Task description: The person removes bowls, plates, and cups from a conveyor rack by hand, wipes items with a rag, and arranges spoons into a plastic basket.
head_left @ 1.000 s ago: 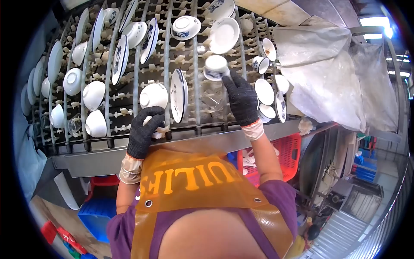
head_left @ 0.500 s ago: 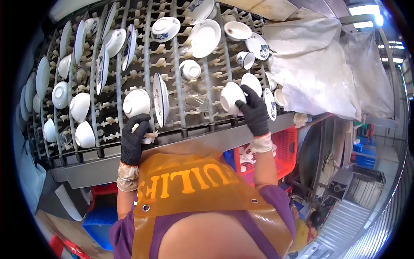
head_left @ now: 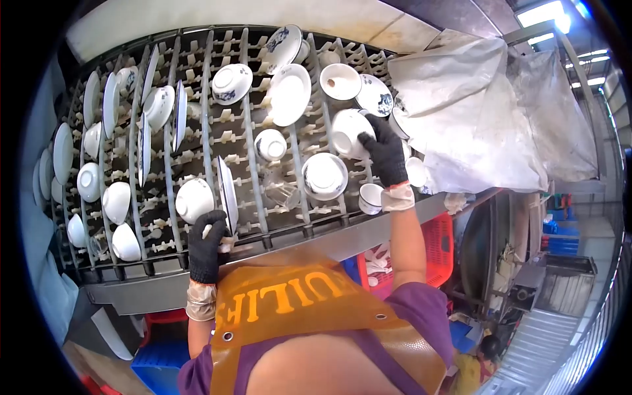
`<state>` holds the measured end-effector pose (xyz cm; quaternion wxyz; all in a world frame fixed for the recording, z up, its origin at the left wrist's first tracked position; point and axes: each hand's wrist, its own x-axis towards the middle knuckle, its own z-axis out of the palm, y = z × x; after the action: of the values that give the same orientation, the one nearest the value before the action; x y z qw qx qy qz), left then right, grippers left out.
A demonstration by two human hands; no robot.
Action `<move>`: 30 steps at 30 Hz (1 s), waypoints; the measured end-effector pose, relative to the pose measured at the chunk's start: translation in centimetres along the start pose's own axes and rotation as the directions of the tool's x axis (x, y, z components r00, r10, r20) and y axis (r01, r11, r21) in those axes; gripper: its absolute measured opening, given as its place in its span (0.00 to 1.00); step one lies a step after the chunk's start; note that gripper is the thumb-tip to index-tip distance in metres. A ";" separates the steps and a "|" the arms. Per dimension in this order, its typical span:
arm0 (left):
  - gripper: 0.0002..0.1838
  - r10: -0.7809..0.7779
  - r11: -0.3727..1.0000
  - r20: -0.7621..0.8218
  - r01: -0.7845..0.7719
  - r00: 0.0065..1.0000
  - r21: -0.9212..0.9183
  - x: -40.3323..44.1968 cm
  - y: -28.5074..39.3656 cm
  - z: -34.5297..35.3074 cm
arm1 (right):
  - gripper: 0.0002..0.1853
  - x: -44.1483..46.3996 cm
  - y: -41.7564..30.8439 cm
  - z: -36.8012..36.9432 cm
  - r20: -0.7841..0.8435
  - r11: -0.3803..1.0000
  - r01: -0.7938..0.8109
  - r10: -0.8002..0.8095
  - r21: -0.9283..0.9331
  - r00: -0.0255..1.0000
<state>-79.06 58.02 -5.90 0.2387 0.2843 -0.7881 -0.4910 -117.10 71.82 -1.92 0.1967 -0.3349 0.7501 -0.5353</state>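
Right hand (head_left: 384, 155), partly closed, gripped white bowl (head_left: 351, 133) at one o'clock from view centre, over pegged rack (head_left: 255, 181) | left hand (head_left: 207, 247) was curled at eight o'clock, beside second bowl (head_left: 195, 201) | left's hold unclear

At the top of your view, note the pale panel (head_left: 316, 18). Bright windows (head_left: 541, 16) light the upper right corner. To your right, locate the blue crates (head_left: 561, 246) and, below them, the ridged metal surface (head_left: 543, 339). Brown floor (head_left: 105, 363) shows at your lower left.
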 end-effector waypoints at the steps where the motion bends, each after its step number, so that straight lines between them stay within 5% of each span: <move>1: 0.08 0.002 1.000 0.007 -0.002 1.000 0.001 0.0 0.2 0.1 | 0.24 0.5 0.3 0.3 -0.118 0.998 -0.052 0.047 -0.041 0.992; 2: 0.08 0.036 0.997 -0.019 -0.035 0.999 0.062 0.0 0.3 0.1 | 0.28 1.4 0.9 0.3 -0.138 0.978 -0.121 0.098 -0.170 0.986; 5: 0.08 0.014 0.999 -0.060 -0.011 0.998 0.048 0.0 0.4 0.5 | 0.38 4.1 6.0 1.1 -0.244 0.795 -0.016 -0.168 -0.607 0.955; 7: 0.09 -0.244 0.942 -0.079 0.217 0.967 -0.257 -0.3 0.6 0.8 | 0.38 5.9 8.7 1.7 -0.212 0.793 0.013 -0.178 -0.609 0.961; 8: 0.09 -0.245 0.943 -0.080 0.218 0.966 -0.253 -0.4 1.0 0.6 | 0.36 6.4 9.7 1.8 -0.169 0.794 0.063 -0.204 -0.605 0.964; 10: 0.07 -0.423 0.859 -0.046 0.385 0.905 -0.338 -0.4 1.8 0.0 | 0.31 7.0 7.4 0.6 -0.036 0.788 -0.019 -0.004 -0.615 0.999; 11: 0.08 0.006 0.985 -0.037 0.000 0.999 0.172 -0.9 1.1 -0.4 | 0.25 7.0 7.7 -0.7 0.041 0.894 0.103 -0.095 -0.437 0.995; 12: 0.11 0.115 0.946 -0.038 -0.098 0.993 0.308 -1.4 -0.4 -0.8 | 0.24 7.1 6.9 -1.7 0.094 0.967 0.011 0.014 -0.256 0.996; 13: 0.11 -0.125 0.992 -0.107 0.125 0.986 -0.008 -1.8 -1.2 -0.8 | 0.23 7.0 4.6 -2.6 0.203 0.991 -0.081 0.102 -0.109 0.974; 14: 0.11 -0.365 0.889 -0.088 0.319 0.927 -0.328 -1.8 -1.7 -0.8 | 0.23 6.8 2.8 -3.1 0.317 0.981 -0.189 0.171 0.029 0.933; 15: 0.12 -0.355 0.891 -0.164 0.281 0.920 -0.357 -1.2 -0.7 -0.4 | 0.24 7.1 2.7 -3.4 0.258 0.940 -0.317 0.340 -0.129 0.904; 17: 0.14 -0.340 0.896 -0.140 0.275 0.930 -0.348 -0.9 -0.2 -0.6 | 0.21 8.6 5.6 -2.8 0.086 0.802 -0.045 0.120 -0.595 0.989; 18: 0.15 -0.332 0.900 -0.131 0.273 0.934 -0.339 -0.8 -0.2 -0.5 | 0.20 9.1 5.9 -1.6 0.066 0.572 0.104 -0.087 -0.814 0.994; 20: 0.15 -0.236 0.955 -0.204 0.188 0.950 -0.230 -0.8 -0.3 0.4 | 0.20 10.7 5.2 0.2 0.257 0.369 0.399 -0.378 -0.839 0.889; 22: 0.14 -0.342 0.905 -0.130 0.289 0.931 -0.311 -1.2 -0.1 0.2 | 0.12 12.6 6.8 2.2 0.346 0.053 0.506 -0.669 -0.861 0.658; 23: 0.14 -0.388 0.877 -0.091 0.336 0.917 -0.344 -1.0 -0.1 0.0 | 0.11 13.7 7.4 3.0 0.387 0.083 0.467 -0.443 -0.881 0.809; 24: 0.17 0.249 0.878 -0.036 -0.210 0.968 0.429 -0.3 0.0 -0.5 | 0.11 14.7 7.2 3.6 0.401 0.099 0.423 -0.190 -0.901 0.896; 25: 0.19 0.202 0.919 -0.074 -0.163 0.977 0.359 -0.6 -0.5 -0.3 | 0.13 14.9 5.4 3.8 0.306 0.284 0.379 -0.270 -0.880 0.913; 26: 0.22 0.147 0.953 -0.108 -0.112 0.983 0.282 -1.2 -0.9 -0.1 | 0.13 15.0 3.5 3.9 0.303 0.285 0.381 -0.283 -0.879 0.910; 27: 0.24 0.251 0.915 -0.148 -0.185 0.956 0.358 -0.9 -0.6 0.1 | 0.14 15.0 1.8 3.8 0.182 0.582 0.272 -0.209 -0.767 0.961; 29: 0.22 0.177 0.889 -0.125 -0.104 0.976 0.446 -0.4 1.0 0.3 | 0.18 16.0 2.3 3.7 0.108 0.958 0.022 0.009 -0.285 0.994; 30: 0.22 0.180 0.889 -0.133 -0.103 0.975 0.447 -0.1 1.3 0.6 | 0.18 16.8 3.4 3.6 0.101 0.958 0.020 0.010 -0.285 0.995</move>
<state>-79.67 58.91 -5.00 0.2707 0.3131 -0.8733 -0.2568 -127.51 58.13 -5.29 0.1829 -0.3884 0.8077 -0.4041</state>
